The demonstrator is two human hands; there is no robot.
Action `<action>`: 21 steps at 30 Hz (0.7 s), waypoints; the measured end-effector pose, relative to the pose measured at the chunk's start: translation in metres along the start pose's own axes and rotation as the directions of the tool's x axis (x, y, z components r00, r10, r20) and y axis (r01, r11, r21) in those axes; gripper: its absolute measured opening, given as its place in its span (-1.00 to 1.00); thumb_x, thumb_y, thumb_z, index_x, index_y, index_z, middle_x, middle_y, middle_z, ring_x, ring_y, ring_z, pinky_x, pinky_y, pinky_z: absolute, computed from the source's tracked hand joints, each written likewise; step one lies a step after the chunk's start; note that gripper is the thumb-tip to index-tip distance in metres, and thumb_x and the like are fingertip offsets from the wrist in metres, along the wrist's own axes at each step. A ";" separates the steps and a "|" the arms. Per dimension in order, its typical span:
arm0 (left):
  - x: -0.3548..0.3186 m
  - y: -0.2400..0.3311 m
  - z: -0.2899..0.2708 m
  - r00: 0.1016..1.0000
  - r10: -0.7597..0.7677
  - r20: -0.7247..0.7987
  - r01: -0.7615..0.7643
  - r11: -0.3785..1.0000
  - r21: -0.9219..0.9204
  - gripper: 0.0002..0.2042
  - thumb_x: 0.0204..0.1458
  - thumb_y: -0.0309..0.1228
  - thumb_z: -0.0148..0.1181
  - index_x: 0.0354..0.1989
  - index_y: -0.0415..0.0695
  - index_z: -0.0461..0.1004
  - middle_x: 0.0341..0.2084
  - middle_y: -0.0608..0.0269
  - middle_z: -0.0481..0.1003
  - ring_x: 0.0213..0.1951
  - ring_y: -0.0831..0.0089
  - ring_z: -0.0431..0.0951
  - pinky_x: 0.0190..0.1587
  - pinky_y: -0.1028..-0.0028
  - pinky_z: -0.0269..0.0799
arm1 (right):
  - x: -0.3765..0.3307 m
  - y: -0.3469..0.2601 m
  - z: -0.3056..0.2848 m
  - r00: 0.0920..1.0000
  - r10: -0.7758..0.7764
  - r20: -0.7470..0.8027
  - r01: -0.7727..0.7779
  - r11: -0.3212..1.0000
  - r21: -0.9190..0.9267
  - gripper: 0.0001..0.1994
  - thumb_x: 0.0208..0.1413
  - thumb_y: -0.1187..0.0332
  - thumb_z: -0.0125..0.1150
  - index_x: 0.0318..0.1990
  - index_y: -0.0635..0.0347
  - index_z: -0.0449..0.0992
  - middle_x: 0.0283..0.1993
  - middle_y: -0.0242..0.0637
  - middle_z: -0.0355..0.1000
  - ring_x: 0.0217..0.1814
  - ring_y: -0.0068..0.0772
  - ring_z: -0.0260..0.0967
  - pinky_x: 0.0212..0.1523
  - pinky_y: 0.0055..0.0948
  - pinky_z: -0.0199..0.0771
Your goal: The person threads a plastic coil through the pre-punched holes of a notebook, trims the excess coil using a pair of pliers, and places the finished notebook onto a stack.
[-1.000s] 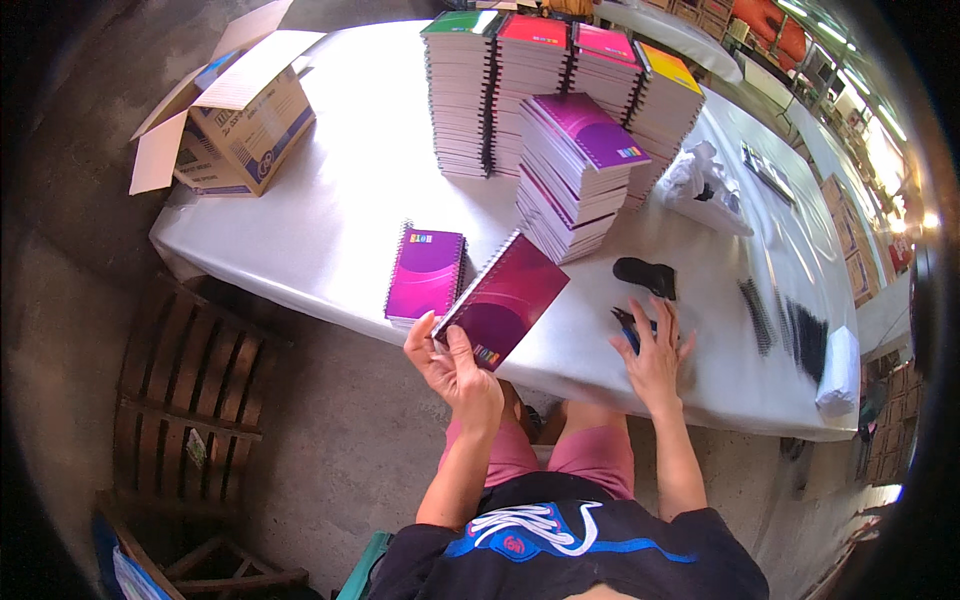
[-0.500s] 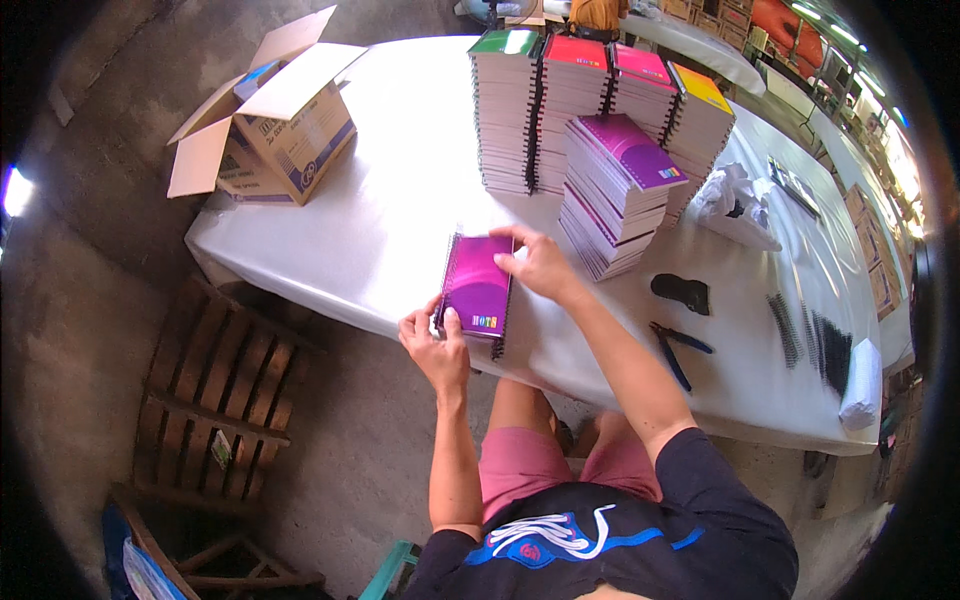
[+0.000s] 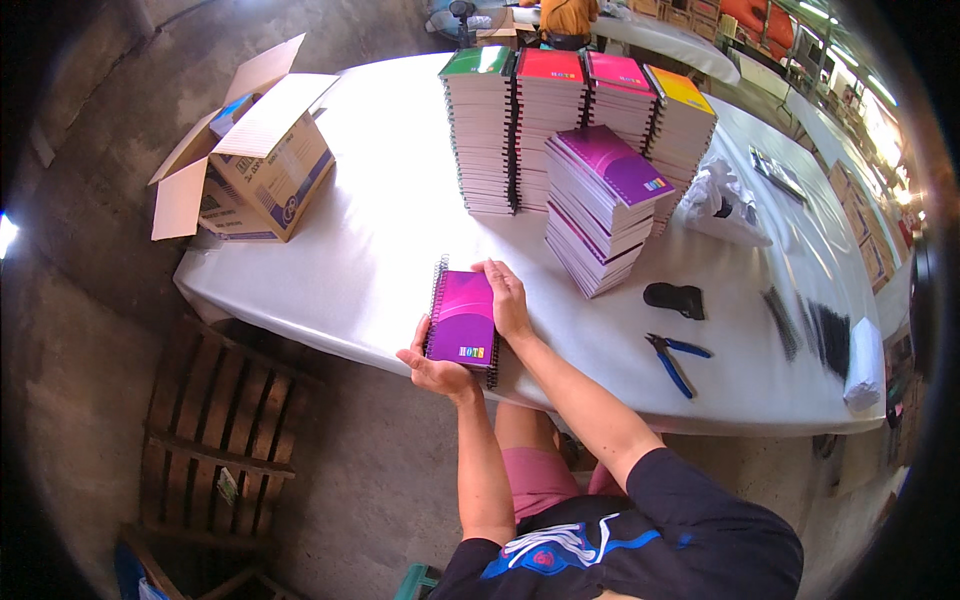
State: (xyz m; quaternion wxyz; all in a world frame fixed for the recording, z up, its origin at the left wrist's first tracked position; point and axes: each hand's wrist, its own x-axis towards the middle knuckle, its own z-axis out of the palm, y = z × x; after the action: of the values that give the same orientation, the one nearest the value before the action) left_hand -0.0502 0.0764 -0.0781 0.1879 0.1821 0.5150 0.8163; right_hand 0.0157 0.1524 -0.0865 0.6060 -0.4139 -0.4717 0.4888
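Observation:
Near the table's front edge, a small stack of purple spiral notebooks point(image 3: 462, 315) is held between my two hands. Wire coils show along its left side and at its lower right. My left hand point(image 3: 440, 372) cups the lower left corner, its fingers partly hidden under the stack. Along the right edge, my right hand point(image 3: 508, 300) presses with its fingers together, the tips near the top corner. A taller pile of purple notebooks point(image 3: 605, 190) stands a little further off to the right.
Behind stand piles with green point(image 3: 478, 62), red point(image 3: 550, 66), pink point(image 3: 620, 72) and yellow covers point(image 3: 680, 90). An open carton point(image 3: 265, 185) sits at left. At right lie blue-handled pliers point(image 3: 672, 366), a black flat item point(image 3: 675, 299), black coils point(image 3: 828, 338), a plastic bag point(image 3: 722, 205).
My right hand has slid from the top right corner down along the right edge. The left thumb has left the cover, and that hand now cups the corner. The view has shifted a little.

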 end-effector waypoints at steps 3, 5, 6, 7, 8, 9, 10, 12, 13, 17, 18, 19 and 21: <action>0.001 0.000 0.000 1.000 0.004 -0.010 -0.005 0.999 -0.033 -0.25 0.27 0.04 -0.57 -0.21 -0.46 0.45 -0.34 -0.09 0.51 -0.24 0.24 0.55 -0.10 0.39 0.51 | 0.003 0.000 -0.002 0.999 0.019 0.050 -0.014 0.995 -0.097 -0.53 0.27 0.03 -0.19 -0.27 0.28 0.51 -0.35 -0.17 0.49 -0.25 -0.30 0.40 -0.14 -0.42 0.34; 0.002 -0.001 0.000 1.000 0.008 0.003 -0.008 0.999 -0.047 -0.26 0.27 0.03 -0.56 -0.19 -0.46 0.45 -0.33 -0.09 0.51 -0.23 0.23 0.54 -0.09 0.38 0.50 | 0.004 0.002 -0.001 1.000 0.011 0.022 -0.008 0.987 -0.159 -0.53 0.27 0.03 -0.21 -0.26 0.28 0.49 -0.36 -0.13 0.49 -0.25 -0.18 0.42 -0.13 -0.37 0.34; 0.000 0.000 0.001 1.000 0.007 0.017 -0.006 0.999 -0.047 -0.27 0.27 0.03 -0.56 -0.17 -0.45 0.44 -0.32 -0.09 0.50 -0.22 0.23 0.54 -0.08 0.37 0.50 | 0.006 0.003 -0.004 1.000 0.001 0.026 0.003 0.987 -0.161 -0.54 0.27 0.04 -0.21 -0.25 0.27 0.49 -0.34 -0.11 0.48 -0.23 -0.15 0.41 -0.11 -0.36 0.34; -0.001 0.000 0.002 0.999 0.005 0.033 -0.003 0.999 -0.048 -0.28 0.28 0.02 -0.55 -0.15 -0.45 0.43 -0.30 -0.09 0.50 -0.21 0.22 0.53 -0.07 0.37 0.49 | 0.008 0.003 -0.007 1.000 -0.009 0.029 0.014 0.987 -0.163 -0.55 0.27 0.05 -0.21 -0.25 0.26 0.50 -0.32 -0.08 0.48 -0.20 -0.12 0.41 -0.10 -0.35 0.34; -0.001 0.000 0.002 0.999 0.022 0.026 -0.020 0.997 -0.076 -0.30 0.28 0.02 -0.54 -0.12 -0.45 0.41 -0.26 -0.10 0.48 -0.17 0.23 0.51 -0.03 0.34 0.45 | 0.007 -0.002 -0.005 0.999 -0.018 0.042 0.024 0.987 -0.160 -0.56 0.27 0.07 -0.21 -0.24 0.25 0.50 -0.30 -0.06 0.47 -0.18 -0.10 0.41 -0.09 -0.35 0.33; 0.000 -0.002 0.002 0.999 0.038 0.020 -0.036 0.994 -0.105 -0.31 0.28 0.02 -0.53 -0.09 -0.45 0.39 -0.22 -0.10 0.47 -0.13 0.23 0.49 0.01 0.32 0.42 | 0.005 -0.007 -0.004 0.994 -0.103 0.029 0.107 0.970 -0.220 -0.68 0.23 0.15 -0.12 -0.17 0.17 0.50 -0.13 -0.09 0.43 -0.03 -0.14 0.35 0.01 -0.32 0.25; 0.001 -0.006 0.001 0.998 0.053 0.017 -0.050 0.989 -0.136 -0.32 0.28 0.01 -0.52 -0.05 -0.45 0.37 -0.18 -0.10 0.45 -0.08 0.23 0.47 0.05 0.30 0.39 | 0.004 -0.013 -0.008 0.968 -0.252 0.010 0.242 0.918 -0.315 -0.71 0.19 0.18 -0.06 -0.13 0.15 0.49 -0.07 -0.10 0.40 0.01 -0.14 0.31 0.05 -0.29 0.21; 0.011 -0.021 -0.020 0.982 0.185 -0.040 -0.189 0.967 -0.172 -0.36 0.28 0.02 -0.49 0.08 -0.39 0.24 0.04 -0.01 0.30 0.14 0.23 0.24 0.27 0.22 0.03 | -0.008 -0.067 -0.011 0.852 -0.524 0.027 0.469 0.737 -0.487 -0.73 0.12 0.24 0.05 -0.07 0.10 0.48 0.04 -0.14 0.34 0.10 -0.15 0.24 0.11 -0.24 0.12; 0.020 -0.026 -0.030 0.868 0.495 -0.050 -0.492 0.839 -0.235 -0.39 0.27 0.06 -0.48 0.09 -0.30 0.21 0.03 0.09 0.29 0.16 0.28 0.21 0.27 0.27 0.00 | -0.009 -0.098 -0.023 0.728 -0.679 0.097 0.597 0.558 -0.576 -0.70 0.07 0.27 0.11 -0.03 0.09 0.46 0.06 -0.17 0.32 0.11 -0.14 0.22 0.13 -0.21 0.08; 0.018 -0.043 -0.102 0.928 0.205 -0.312 -0.140 0.966 0.217 -0.60 0.28 -0.12 -0.29 0.02 -0.23 0.24 -0.01 0.10 0.25 0.07 0.28 0.26 0.14 0.29 0.13 | 0.030 -0.204 -0.105 0.593 -0.798 0.105 0.468 0.236 -0.852 -0.59 -0.03 0.22 0.23 0.01 0.11 0.45 0.04 -0.13 0.34 0.10 -0.14 0.25 0.11 -0.20 0.16; 0.027 -0.086 -0.133 0.922 0.174 -0.346 -0.066 0.951 0.302 -0.69 0.25 -0.26 -0.18 -0.03 -0.27 0.26 -0.07 0.07 0.29 0.04 0.25 0.29 0.13 0.28 0.16 | 0.049 -0.225 -0.122 0.687 -0.726 0.022 0.412 0.364 -0.835 -0.56 -0.03 0.16 0.26 0.01 0.13 0.45 0.02 -0.09 0.37 0.09 -0.13 0.29 0.09 -0.22 0.22; 0.027 -0.138 -0.157 0.920 -0.181 -0.348 0.293 0.906 0.305 -0.71 0.21 -0.31 -0.11 -0.04 -0.28 0.30 -0.10 0.08 0.34 -0.01 0.24 0.33 0.10 0.28 0.21 | 0.067 -0.237 -0.141 0.846 -0.533 0.011 0.295 0.450 -0.843 -0.50 -0.06 0.10 0.29 0.02 0.17 0.45 0.01 -0.06 0.39 0.08 -0.12 0.31 0.08 -0.24 0.26; -0.005 -0.216 -0.155 0.744 -0.667 0.050 0.543 0.646 0.537 -0.65 0.17 -0.25 -0.05 0.01 -0.24 0.31 -0.13 0.12 0.36 -0.08 0.25 0.35 0.03 0.27 0.27 | 0.096 -0.241 -0.179 0.997 -0.062 -0.039 0.000 0.530 -0.848 -0.37 -0.12 -0.03 0.36 0.03 0.24 0.44 -0.03 -0.02 0.43 0.05 -0.11 0.36 0.05 -0.28 0.33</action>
State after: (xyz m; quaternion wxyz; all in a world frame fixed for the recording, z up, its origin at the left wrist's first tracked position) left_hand -0.0961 0.0403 -0.3372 0.4605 0.1376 0.7075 0.5182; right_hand 0.2463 0.1960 0.1232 0.3529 -0.6626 -0.6371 0.1749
